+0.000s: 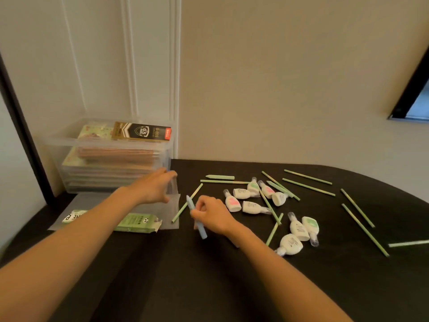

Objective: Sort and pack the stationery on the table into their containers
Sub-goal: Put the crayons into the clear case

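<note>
Blue pen [196, 220] is sitting in the right hand [214, 217], low over the tabletop [185, 275] near its middle. The fingers [197, 213] are curling round the barrel and pinching it. The pointed tip is angling up and away from the person, and the blunt end is pointing down toward the near edge.

Left hand [153, 187] is reaching forward just left of the pen. Its fingers are lightly curved, with the thumb held apart below them. They are at the raised edge of a translucent plastic piece [173, 191]. Motion blur there; cannot tell whether they are gripping it or only close to it.

Green carton [137, 223] with a panda mark is lying on its side under the left forearm, its torn flap opening to the right. It is resting on a translucent sheet [97, 201].

Green pencils [309, 187] are lying scattered across the right half of the tabletop, pointing every way, some crossing. White dispensers with clear caps [251, 207] are lying in two loose groups among them, several bearing pink or green labels. A short pale green pen [219, 177] is lying beyond the right hand.

Clear plastic bin [69, 173] is standing at the far left against the wall [278, 89], holding stacked flat packs. A black and gold box marked 0.5 mm [144, 132] is lying on top of them.
</note>
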{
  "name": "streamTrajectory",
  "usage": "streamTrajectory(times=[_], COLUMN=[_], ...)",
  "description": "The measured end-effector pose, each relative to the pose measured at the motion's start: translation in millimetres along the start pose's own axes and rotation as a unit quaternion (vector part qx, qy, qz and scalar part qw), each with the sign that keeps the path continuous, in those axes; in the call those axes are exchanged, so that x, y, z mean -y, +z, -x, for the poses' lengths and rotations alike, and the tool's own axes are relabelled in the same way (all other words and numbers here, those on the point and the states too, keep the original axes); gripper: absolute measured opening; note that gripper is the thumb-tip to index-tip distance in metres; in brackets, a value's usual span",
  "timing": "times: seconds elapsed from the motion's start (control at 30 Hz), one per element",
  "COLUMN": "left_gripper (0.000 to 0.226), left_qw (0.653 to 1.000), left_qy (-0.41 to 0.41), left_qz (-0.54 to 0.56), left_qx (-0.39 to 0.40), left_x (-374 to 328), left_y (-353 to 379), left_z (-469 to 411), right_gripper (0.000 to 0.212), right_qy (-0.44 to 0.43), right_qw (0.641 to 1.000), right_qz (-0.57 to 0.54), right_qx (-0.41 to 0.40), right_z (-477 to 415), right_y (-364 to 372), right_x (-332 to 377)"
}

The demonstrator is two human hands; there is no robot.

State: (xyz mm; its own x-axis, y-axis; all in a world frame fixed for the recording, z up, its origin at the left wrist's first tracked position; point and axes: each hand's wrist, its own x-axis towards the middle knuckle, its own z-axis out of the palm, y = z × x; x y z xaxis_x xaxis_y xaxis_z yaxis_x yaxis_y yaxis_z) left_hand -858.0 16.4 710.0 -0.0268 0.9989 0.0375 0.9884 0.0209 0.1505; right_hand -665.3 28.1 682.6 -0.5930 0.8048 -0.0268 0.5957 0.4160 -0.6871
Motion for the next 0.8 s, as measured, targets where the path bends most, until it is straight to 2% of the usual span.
streamTrajectory(times=[0.1,0.27,0.47,0.63,0.8], left_gripper=[0.076,0.073,0.058,0.067,0.064], left_qw=[0.997,0.993,0.988,0.984,0.972], left_qy=[0.025,0.052,0.075,0.066,0.031], left_qz=[0.041,0.069,0.122,0.160,0.229], left_qx=[-0.068,-0.080,-0.060,-0.031,-0.027], left_x=[-36.3,-92.4,-146.9,-177.5,-197.7], left_y=[-7.7,2.1,22.2,28.5,37.0], left_z=[2.3,8.1,16.3,18.3,13.8], right_gripper=[0.014,0.017,0.020,0.014,0.018], right_qy=[0.035,0.096,0.139,0.146,0.161], right_qw=[0.993,0.968,0.940,0.929,0.917], right_qz=[-0.100,-0.207,-0.281,-0.314,-0.334], right_qx=[-0.055,-0.106,-0.132,-0.128,-0.149], right_z=[11.4,47.2,85.2,100.2,107.0], right_y=[-12.4,-35.7,-58.7,-74.0,-95.6], right_x=[-6.9,-33.7,-68.9,-82.0,-99.1])
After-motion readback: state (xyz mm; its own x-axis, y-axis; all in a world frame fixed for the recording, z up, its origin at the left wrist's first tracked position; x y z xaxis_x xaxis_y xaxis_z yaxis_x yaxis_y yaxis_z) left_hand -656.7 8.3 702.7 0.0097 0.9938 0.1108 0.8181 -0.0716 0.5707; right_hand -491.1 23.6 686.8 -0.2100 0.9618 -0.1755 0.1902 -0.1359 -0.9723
